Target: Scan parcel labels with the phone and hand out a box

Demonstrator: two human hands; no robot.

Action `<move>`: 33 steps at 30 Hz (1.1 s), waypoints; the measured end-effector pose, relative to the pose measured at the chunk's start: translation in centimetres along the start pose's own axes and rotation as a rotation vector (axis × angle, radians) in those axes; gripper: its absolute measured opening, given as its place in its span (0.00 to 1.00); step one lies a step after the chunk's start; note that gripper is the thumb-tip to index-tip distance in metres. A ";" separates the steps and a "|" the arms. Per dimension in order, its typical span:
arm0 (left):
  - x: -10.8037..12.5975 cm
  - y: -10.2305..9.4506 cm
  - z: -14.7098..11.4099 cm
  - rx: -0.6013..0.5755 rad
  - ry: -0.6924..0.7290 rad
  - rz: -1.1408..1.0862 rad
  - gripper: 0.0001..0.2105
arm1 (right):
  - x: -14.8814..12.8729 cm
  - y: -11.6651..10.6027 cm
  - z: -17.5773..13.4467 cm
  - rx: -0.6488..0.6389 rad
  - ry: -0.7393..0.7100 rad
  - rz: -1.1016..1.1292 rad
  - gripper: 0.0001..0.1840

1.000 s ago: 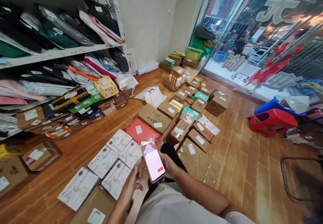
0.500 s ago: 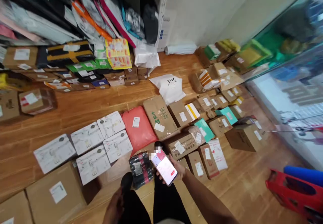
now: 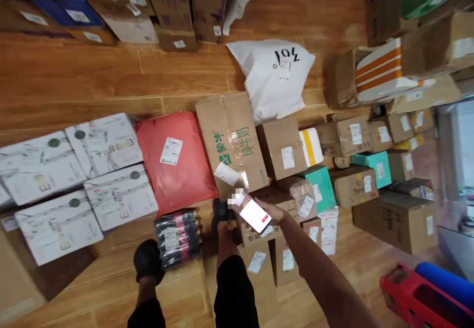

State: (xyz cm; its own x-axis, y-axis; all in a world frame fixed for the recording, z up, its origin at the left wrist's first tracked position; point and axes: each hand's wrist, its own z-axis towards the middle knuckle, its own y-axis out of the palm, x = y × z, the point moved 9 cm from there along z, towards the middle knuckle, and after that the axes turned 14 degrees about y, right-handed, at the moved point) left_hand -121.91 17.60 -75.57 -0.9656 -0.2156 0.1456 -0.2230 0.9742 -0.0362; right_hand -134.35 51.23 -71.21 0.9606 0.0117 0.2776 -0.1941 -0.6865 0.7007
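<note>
My right hand [image 3: 272, 210] is closed around a smartphone [image 3: 255, 214], whose lit screen shows a white page with a red button. The phone is held above the parcels, its upper end over the lower edge of a brown carton with green lettering [image 3: 232, 140]. Below and behind the phone lies a taped brown box [image 3: 287, 200], partly hidden by my hand and forearm. A black bundle with a pink band [image 3: 177, 239] rests on the floor between my feet. My left hand is out of view.
A red plastic parcel [image 3: 176, 160] and several white boxes [image 3: 118, 197] lie to the left. A white bag [image 3: 277, 81] sits beyond the carton. More cartons [image 3: 396, 219] spread to the right, near a red plastic object [image 3: 411, 293]. Stacked boxes [image 3: 174, 2] line the far side.
The view has tilted down and come closer to the parcels, so the shelf has left the picture. My left hand has dropped out of view. The phone stays in my right hand.
</note>
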 end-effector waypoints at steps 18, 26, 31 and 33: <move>-4.8 8.6 6.5 -0.049 -0.065 -0.157 0.30 | -5.1 2.9 4.2 -0.131 0.126 -0.101 0.40; -2.4 -2.9 8.3 0.147 0.013 -0.092 0.27 | -6.0 2.2 5.0 -0.096 0.093 -0.134 0.39; -2.5 -5.2 9.1 0.223 0.059 -0.049 0.29 | -6.3 2.1 4.8 -0.078 0.097 -0.095 0.36; -2.6 -5.4 9.5 0.244 0.066 -0.035 0.30 | -6.4 2.0 4.6 -0.076 0.082 -0.095 0.36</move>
State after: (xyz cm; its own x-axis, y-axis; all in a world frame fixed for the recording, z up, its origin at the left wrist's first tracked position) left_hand -119.45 12.22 -85.15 -0.9477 -0.2364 0.2146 -0.2897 0.9192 -0.2668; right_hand -139.95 46.42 -74.55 0.9564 0.1356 0.2587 -0.1208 -0.6228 0.7730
